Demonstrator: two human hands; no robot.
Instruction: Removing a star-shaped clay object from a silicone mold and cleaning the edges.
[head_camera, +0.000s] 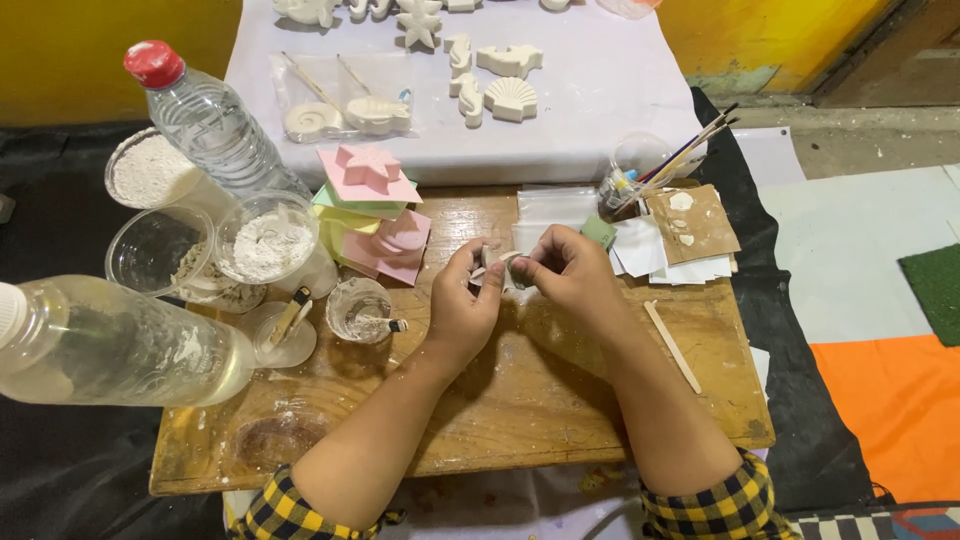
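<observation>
Wooden board (520, 400): powder-filled cups (268, 240), water bottles (205, 120).

Water bottles (205, 125) — powder cups (268, 243), brushes (680, 155)

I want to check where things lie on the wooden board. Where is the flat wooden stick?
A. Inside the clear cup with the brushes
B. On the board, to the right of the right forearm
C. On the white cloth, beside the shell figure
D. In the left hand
B: the flat wooden stick lies bare on the wooden board, just right of the right forearm, touching no hand.
</observation>
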